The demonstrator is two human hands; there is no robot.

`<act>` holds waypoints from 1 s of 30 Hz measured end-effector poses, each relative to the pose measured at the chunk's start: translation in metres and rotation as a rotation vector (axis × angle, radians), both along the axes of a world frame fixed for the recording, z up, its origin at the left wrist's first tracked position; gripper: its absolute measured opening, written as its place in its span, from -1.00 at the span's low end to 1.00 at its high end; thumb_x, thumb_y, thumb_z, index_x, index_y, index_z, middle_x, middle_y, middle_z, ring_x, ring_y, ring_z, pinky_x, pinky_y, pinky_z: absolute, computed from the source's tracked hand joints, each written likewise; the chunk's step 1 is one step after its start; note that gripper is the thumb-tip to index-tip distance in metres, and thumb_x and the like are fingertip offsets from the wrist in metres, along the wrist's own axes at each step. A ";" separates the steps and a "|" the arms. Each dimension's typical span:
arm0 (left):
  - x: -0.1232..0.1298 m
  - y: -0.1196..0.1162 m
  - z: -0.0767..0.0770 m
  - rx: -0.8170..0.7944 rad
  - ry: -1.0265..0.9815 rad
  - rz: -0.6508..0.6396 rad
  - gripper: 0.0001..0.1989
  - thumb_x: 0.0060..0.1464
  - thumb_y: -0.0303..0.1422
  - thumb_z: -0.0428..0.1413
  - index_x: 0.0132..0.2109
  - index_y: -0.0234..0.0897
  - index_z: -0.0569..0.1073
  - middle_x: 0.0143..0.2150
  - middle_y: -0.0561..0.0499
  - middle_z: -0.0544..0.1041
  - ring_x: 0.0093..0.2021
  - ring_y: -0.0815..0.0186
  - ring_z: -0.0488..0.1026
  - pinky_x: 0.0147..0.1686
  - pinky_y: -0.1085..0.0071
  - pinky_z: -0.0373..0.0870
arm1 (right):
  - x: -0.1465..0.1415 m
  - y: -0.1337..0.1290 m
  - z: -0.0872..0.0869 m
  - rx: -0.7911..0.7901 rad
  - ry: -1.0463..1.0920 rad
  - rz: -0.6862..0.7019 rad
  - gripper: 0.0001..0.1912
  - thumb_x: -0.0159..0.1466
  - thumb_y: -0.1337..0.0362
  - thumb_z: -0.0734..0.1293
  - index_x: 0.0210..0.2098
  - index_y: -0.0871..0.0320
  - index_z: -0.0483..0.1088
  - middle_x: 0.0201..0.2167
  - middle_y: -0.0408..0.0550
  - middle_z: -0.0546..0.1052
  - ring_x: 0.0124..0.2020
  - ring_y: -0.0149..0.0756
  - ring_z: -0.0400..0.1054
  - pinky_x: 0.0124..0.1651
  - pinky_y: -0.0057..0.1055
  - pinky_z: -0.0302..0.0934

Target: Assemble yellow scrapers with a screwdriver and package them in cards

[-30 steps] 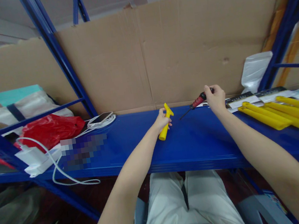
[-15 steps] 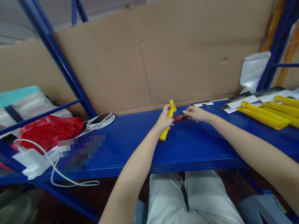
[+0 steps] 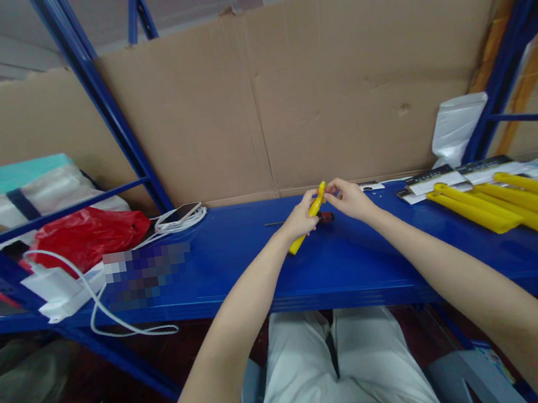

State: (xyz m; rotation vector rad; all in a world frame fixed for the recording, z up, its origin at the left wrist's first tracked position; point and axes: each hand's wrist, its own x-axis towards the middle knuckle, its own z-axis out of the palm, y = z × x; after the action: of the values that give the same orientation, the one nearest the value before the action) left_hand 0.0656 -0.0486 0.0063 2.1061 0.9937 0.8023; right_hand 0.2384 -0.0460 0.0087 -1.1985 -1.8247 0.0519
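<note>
My left hand [image 3: 301, 215] is closed around a long yellow plastic piece [image 3: 297, 245] with a bent upper end, held tilted above the blue table. At that upper end my right hand [image 3: 348, 198] has its thumb and fingertips pinched together, right beside the plastic. Whatever is between those fingertips is too small to make out. A screwdriver [image 3: 326, 217] with a red and black handle lies on the table behind and below my left hand. Its thin shaft points left, and the hand covers its middle.
Several yellow pieces [image 3: 532, 206] and black-and-white cards [image 3: 437, 179] lie at the right. On the left are a phone [image 3: 179, 215] on a white cable, a red plastic bag [image 3: 92, 238] and a white charger [image 3: 56, 284]. A cardboard panel [image 3: 323, 92] stands along the back.
The screwdriver has left my right hand and now lies on the table. My right hand has moved up to the yellow piece's top end, which my left hand has turned slightly rightward.
</note>
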 end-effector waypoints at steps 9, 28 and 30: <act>-0.002 -0.001 0.000 -0.005 -0.013 -0.022 -0.25 -0.10 -0.61 -0.02 0.26 -0.08 0.07 0.10 -0.13 0.40 -0.55 0.50 0.38 -0.66 0.61 0.25 | 0.000 -0.003 0.002 0.017 0.017 0.051 -0.94 0.17 0.30 0.23 -0.37 0.14 0.32 -0.42 -0.05 0.49 -0.42 -0.34 0.34 -0.36 -0.44 0.18; -0.001 0.007 -0.003 -0.062 -0.106 -0.067 -0.26 -0.10 -0.62 0.00 0.24 -0.10 0.05 0.12 -0.13 0.37 -0.61 0.63 0.31 -0.69 0.68 0.22 | -0.002 -0.008 0.007 -0.016 0.010 0.012 -0.97 0.17 0.32 0.21 -0.41 0.12 0.27 -0.47 -0.09 0.46 -0.49 -0.36 0.30 -0.36 -0.43 0.16; -0.003 0.011 -0.002 -0.070 -0.148 -0.002 -0.25 -0.10 -0.63 0.00 0.24 -0.09 0.03 0.12 -0.12 0.37 -0.61 0.64 0.29 -0.69 0.67 0.22 | -0.001 -0.007 0.006 -0.009 -0.012 -0.004 -0.96 0.17 0.32 0.22 -0.41 0.12 0.28 -0.47 -0.09 0.45 -0.49 -0.36 0.30 -0.36 -0.43 0.16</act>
State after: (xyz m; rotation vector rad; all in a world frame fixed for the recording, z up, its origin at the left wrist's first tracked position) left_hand 0.0629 -0.0375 0.0041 1.9575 0.9274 0.8953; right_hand 0.2376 -0.0530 0.0151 -1.2117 -1.8345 0.0507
